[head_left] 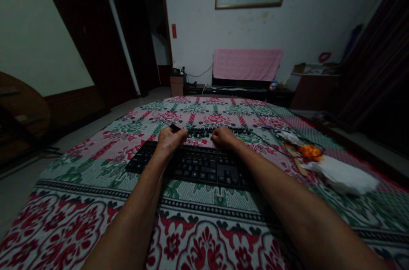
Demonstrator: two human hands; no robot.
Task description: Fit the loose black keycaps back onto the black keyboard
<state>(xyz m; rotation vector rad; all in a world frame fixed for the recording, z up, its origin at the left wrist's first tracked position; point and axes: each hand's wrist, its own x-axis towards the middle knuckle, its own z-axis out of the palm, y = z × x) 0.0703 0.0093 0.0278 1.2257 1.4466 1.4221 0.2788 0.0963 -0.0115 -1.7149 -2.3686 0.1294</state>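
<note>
Dimly, left hand (171, 139) and right hand (223, 136) clasp far keyboard (201, 132), legends unreadable.

White cloth (347, 176), perhaps orange fruit (309, 150).

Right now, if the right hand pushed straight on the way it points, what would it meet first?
Probably the far strip of black keys, just beyond the near keyboard; the right hand seems at its edge. Past it only floral bedcover shows. Depth is unclear.
</note>
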